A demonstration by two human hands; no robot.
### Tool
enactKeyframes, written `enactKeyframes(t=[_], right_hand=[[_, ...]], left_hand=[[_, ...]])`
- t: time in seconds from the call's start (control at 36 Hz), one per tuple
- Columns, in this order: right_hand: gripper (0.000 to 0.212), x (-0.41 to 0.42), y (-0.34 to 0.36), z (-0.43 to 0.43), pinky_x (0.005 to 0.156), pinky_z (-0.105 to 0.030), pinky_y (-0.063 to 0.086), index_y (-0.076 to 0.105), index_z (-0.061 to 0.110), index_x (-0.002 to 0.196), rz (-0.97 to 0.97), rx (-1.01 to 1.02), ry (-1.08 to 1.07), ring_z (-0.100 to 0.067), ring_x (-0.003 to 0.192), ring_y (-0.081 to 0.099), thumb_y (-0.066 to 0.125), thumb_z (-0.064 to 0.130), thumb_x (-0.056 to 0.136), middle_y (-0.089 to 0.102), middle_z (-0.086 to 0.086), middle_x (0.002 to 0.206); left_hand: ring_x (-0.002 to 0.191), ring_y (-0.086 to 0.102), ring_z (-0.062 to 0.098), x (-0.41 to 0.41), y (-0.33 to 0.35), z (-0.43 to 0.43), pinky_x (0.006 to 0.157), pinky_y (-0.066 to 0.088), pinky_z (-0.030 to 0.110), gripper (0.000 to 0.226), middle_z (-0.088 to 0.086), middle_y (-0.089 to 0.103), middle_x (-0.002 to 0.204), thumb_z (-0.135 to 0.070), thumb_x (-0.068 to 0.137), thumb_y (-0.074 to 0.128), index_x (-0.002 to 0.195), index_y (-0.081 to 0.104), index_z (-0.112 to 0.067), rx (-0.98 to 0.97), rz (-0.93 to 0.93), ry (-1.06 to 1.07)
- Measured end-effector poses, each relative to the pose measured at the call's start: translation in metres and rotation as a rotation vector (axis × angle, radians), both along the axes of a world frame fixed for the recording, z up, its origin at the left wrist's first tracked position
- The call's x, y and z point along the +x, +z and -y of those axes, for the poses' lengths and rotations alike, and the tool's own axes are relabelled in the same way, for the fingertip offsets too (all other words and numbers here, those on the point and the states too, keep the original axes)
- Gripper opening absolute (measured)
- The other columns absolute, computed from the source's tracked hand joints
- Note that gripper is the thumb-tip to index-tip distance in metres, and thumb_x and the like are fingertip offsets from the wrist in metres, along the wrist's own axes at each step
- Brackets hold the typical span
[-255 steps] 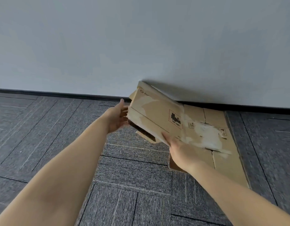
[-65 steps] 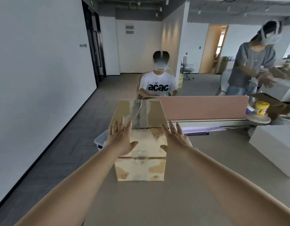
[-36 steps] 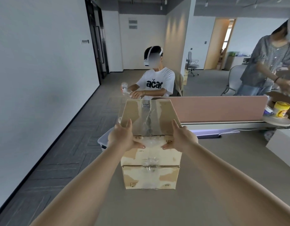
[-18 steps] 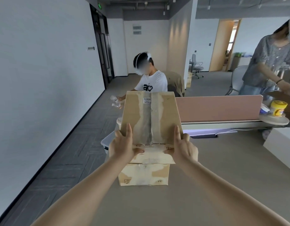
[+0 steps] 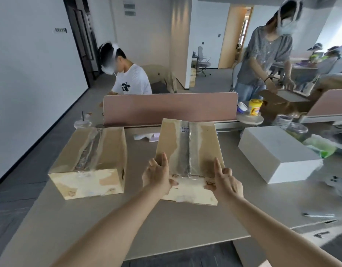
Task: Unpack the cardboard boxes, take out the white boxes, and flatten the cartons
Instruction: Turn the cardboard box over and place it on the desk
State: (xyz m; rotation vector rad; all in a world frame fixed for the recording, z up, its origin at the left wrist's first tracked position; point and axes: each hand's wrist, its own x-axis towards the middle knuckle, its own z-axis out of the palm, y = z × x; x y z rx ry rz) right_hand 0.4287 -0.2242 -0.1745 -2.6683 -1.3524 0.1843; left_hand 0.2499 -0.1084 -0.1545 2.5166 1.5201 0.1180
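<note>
A taped cardboard carton (image 5: 189,149) stands on the grey table (image 5: 177,222) right in front of me. My left hand (image 5: 156,176) grips its near left corner and my right hand (image 5: 225,182) grips its near right corner, thumbs on the front face and fingers on the taped top. A second sealed carton (image 5: 89,160) sits on the table to the left. A white box (image 5: 276,153) rests on the table to the right.
A pink desk divider (image 5: 170,108) runs along the table's far edge. One person (image 5: 127,74) sits behind it; another person (image 5: 266,54) stands at the right, handling a carton. A yellow tub (image 5: 254,106), plastic cups and bags clutter the far right.
I have carried the carton rightward and it now stands at the table's middle, leaving a second carton to its left. Earlier I held flattened cardboard by the wall.
</note>
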Motion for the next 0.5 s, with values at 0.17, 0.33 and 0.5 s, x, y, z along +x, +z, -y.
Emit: enactKeyframes(t=[0.17, 0.33, 0.5], right_hand=[[0.09, 0.043, -0.044, 0.043, 0.069, -0.033, 0.043, -0.013, 0.026, 0.152, -0.008, -0.2, 0.026, -0.028, 0.102, 0.059, 0.053, 0.047, 0.094, 0.036, -0.011, 0.134], [0.092, 0.058, -0.05, 0.043, 0.07, -0.035, 0.043, -0.013, 0.023, 0.152, -0.018, -0.194, 0.061, -0.029, 0.106, 0.056, 0.052, 0.05, 0.093, 0.036, -0.013, 0.132], [0.093, 0.059, -0.05, 0.043, 0.068, -0.037, 0.045, -0.013, 0.021, 0.152, -0.008, -0.188, 0.068, -0.031, 0.104, 0.058, 0.052, 0.05, 0.092, 0.036, -0.016, 0.131]], left_hand=[[0.114, 0.047, 0.029, 0.042, -0.065, 0.055, 0.09, 0.045, 0.034, 0.112, 0.015, 0.028, 0.13, -0.061, 0.08, 0.065, 0.153, -0.009, -0.018, -0.14, -0.061, 0.049], [0.109, 0.049, 0.028, 0.056, -0.067, 0.058, 0.085, 0.047, 0.035, 0.114, 0.016, 0.028, 0.128, -0.06, 0.081, 0.065, 0.153, -0.011, -0.017, -0.129, -0.118, 0.084], [0.109, 0.049, 0.029, 0.056, -0.063, 0.06, 0.083, 0.048, 0.036, 0.112, 0.016, 0.028, 0.129, -0.059, 0.082, 0.064, 0.153, -0.01, -0.016, -0.114, -0.133, 0.082]])
